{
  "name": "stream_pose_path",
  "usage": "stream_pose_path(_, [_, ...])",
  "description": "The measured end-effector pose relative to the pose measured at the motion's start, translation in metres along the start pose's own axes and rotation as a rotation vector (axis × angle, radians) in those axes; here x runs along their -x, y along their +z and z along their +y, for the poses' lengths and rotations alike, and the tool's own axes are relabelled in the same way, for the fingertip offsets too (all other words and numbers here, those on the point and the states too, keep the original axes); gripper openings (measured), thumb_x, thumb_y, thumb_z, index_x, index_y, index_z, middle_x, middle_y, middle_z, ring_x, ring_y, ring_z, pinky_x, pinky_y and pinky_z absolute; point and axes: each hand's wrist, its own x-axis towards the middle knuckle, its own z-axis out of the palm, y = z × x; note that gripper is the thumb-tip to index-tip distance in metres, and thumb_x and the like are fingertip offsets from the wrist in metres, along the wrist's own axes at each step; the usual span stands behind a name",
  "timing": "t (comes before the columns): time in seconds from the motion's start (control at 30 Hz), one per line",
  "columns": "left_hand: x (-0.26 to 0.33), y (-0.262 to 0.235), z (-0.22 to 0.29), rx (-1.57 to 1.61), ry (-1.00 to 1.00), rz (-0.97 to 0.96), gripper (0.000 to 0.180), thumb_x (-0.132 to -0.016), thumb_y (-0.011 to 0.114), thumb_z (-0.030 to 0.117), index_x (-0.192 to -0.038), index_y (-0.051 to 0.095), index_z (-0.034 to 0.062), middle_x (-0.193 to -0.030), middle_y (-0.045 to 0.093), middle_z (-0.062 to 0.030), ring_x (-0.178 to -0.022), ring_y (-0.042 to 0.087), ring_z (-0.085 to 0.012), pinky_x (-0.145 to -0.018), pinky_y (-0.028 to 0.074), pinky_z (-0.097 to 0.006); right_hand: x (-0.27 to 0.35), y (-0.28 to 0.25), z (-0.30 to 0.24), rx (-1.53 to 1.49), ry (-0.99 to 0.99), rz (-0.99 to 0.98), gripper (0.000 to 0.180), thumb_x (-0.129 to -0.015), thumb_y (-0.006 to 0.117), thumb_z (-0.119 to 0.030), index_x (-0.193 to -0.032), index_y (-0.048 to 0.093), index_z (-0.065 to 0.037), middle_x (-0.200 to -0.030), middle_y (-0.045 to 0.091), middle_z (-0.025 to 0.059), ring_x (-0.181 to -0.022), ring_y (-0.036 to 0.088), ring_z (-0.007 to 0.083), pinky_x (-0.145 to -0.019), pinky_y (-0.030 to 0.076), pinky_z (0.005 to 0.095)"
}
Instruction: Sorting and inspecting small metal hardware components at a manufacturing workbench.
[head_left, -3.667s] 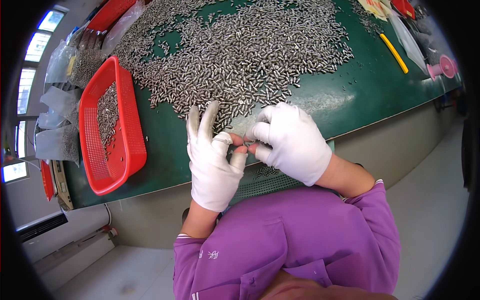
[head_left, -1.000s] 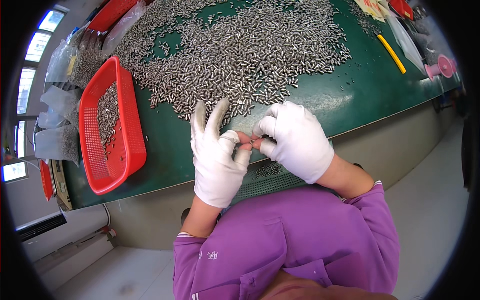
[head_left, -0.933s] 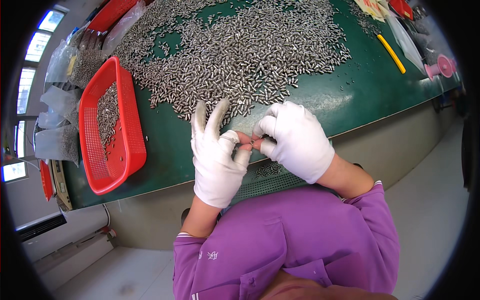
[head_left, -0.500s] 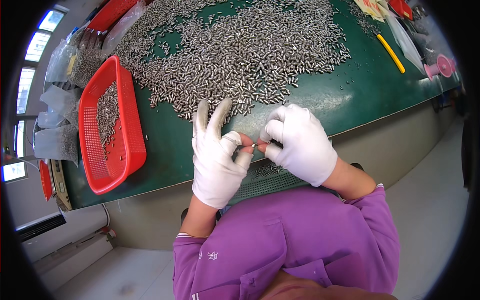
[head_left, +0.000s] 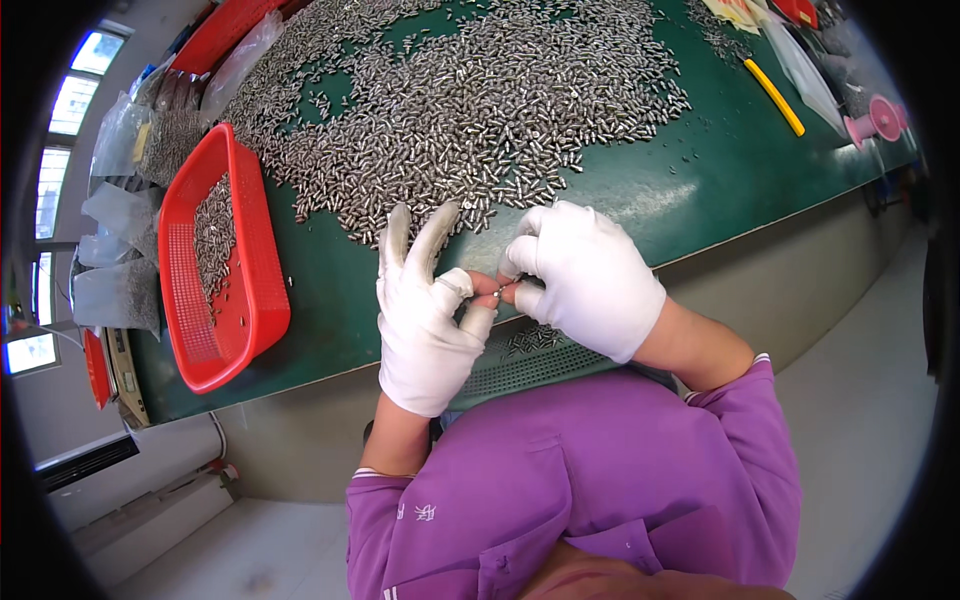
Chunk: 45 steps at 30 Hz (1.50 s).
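Observation:
Just beyond the table's near edge, both my hands meet at the fingertips around a tiny shiny metal part (head_left: 499,293). My left hand (head_left: 425,335), in a white glove with bare thumb and index tips, pinches it while the other fingers stretch out toward the pile. My right hand (head_left: 592,285), gloved likewise, pinches from the other side with its fingers curled. The fingertips mostly cover the part. A wide pile of small silvery cylindrical metal parts (head_left: 450,120) spreads over the green table (head_left: 690,215) ahead. Below my hands, a green perforated basket (head_left: 500,378) holds similar parts (head_left: 530,341).
On the left stands a red plastic basket (head_left: 268,310) with some metal parts in it. Clear bags (head_left: 115,290) of parts are stacked beyond it. At the right lie a yellow-handled tool (head_left: 775,98) and a pink spool (head_left: 880,122).
The view has shifted slightly. My right fingertips have come a little nearer to the left ones, covering more of the metal part. Both hands still pinch it.

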Motion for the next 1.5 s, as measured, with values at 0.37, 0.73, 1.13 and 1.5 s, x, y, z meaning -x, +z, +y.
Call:
stream_pose_path(0.37, [0.000,0.000,0.002,-0.039,-0.007,0.013,0.024,-0.068,0.080,0.003,-0.082,0.063,0.0133,-0.146,0.055,-0.0141,-0.142,0.039,-0.0490,-0.108,0.041,-0.053,0.016,0.013,0.002,0.057,-0.073,0.204,0.009,-0.075,0.076,-0.022,-0.082,0.072,-0.017,-0.089,0.065,0.0002,-0.082,0.063,0.0254,-0.072,0.052,0.0410])
stream_pose_path(0.73, [-0.002,-0.017,-0.001,0.038,0.199,-0.198,0.024,-0.060,0.082,0.006,-0.077,0.067,0.0138,-0.142,0.057,-0.0179,-0.136,0.041,-0.0568,-0.106,0.043,-0.056,0.020,-0.009,0.017,-0.073,-0.233,-0.016,0.012,-0.078,0.075,-0.019,-0.089,0.073,-0.015,-0.098,0.067,0.0040,-0.088,0.064,0.0289,-0.078,0.052,0.0419])
stream_pose_path(1.13, [-0.027,0.016,-0.005,-0.171,-0.057,0.136,0.027,-0.071,0.080,0.008,-0.093,0.064,0.0100,-0.146,0.049,-0.0204,-0.139,0.035,-0.0541,-0.113,0.033,-0.063,-0.026,0.007,0.013,0.257,-0.005,0.226,0.013,-0.081,0.074,-0.019,-0.095,0.072,-0.017,-0.088,0.063,0.0049,-0.084,0.064,0.0283,-0.073,0.053,0.0423])
stream_pose_path(1.5, [-0.025,0.013,-0.002,-0.177,-0.083,0.077,0.018,-0.074,0.077,0.006,-0.086,0.065,0.0100,-0.150,0.049,-0.0163,-0.142,0.037,-0.0509,-0.113,0.036,-0.056,-0.007,0.012,0.011,0.262,0.023,0.219,0.010,-0.081,0.072,-0.021,-0.083,0.066,-0.012,-0.086,0.061,0.0062,-0.084,0.063,0.0270,-0.073,0.053,0.0408])
